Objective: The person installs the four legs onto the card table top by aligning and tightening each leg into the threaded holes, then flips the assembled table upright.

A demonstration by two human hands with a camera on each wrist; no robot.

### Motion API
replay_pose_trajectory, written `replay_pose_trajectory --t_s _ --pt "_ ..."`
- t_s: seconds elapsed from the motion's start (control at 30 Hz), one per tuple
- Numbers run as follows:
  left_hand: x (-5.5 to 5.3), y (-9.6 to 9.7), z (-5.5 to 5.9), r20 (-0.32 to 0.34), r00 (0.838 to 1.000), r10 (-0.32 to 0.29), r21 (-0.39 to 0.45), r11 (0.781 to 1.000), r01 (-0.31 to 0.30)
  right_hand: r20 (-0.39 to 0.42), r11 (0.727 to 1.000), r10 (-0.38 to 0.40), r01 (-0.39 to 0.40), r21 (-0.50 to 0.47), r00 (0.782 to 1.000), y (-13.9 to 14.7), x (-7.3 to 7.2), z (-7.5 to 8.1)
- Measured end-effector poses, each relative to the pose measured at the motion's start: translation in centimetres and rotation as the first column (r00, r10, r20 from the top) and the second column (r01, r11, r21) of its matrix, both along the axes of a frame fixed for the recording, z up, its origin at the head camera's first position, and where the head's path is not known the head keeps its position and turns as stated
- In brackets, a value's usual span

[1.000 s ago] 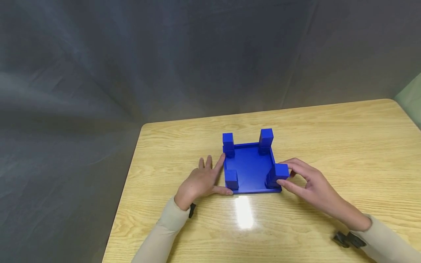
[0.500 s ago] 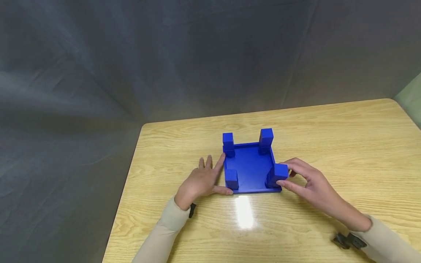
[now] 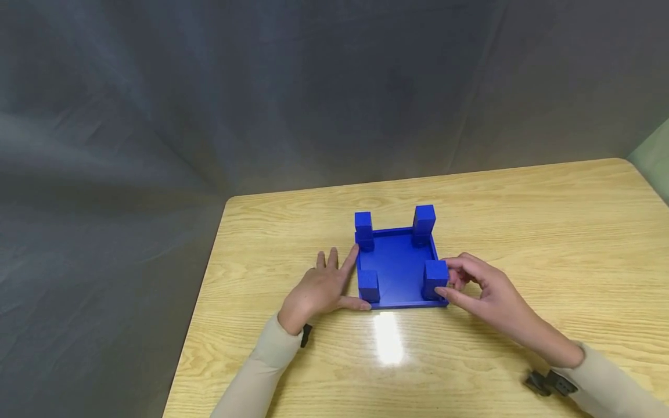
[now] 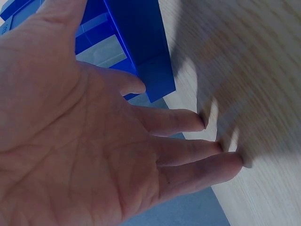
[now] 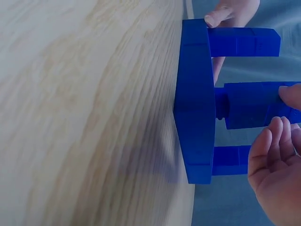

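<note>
The near-right blue post (image 3: 435, 277) has swung from tilted to upright on the blue board (image 3: 398, 268) mid-desk (image 3: 522, 232) — right hand (image 3: 483, 290) pinching it, left hand (image 3: 320, 287) flat, bracing the left edge — seemingly seated

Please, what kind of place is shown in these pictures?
Probably a staged recording or test station, not a home: a bare wooden table, a grey cloth backdrop hung behind it, and only one blue four-post assembly between the left hand and right hand.
</note>
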State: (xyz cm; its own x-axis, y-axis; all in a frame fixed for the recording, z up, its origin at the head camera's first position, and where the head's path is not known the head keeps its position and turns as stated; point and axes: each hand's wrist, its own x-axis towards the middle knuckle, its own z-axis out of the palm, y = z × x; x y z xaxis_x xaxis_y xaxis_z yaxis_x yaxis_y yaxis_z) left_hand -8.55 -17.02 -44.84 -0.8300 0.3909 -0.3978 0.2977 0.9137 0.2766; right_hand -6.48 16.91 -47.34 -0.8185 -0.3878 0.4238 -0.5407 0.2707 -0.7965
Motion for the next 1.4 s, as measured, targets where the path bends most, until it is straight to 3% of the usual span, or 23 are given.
replay_pose_trajectory --t_s 0.47,1.1,1.4 --pt "-0.11 -0.03 0.18 -0.010 1.000 -0.003 -0.004 1.000 0.003 -0.043 0.999 0.035 -0.035 0.002 0.998 -0.14 -0.38 0.09" --pt "-0.14 -0.09 -0.10 -0.013 1.000 -0.006 0.010 1.000 0.006 -0.043 1.000 -0.006 0.006 -0.003 0.999 -0.23 -0.19 -0.33" --pt "0.12 -0.16 -0.18 -0.012 1.000 -0.004 0.005 1.000 0.004 0.000 0.995 -0.057 0.056 0.079 0.998 -0.59 -0.13 -0.13"
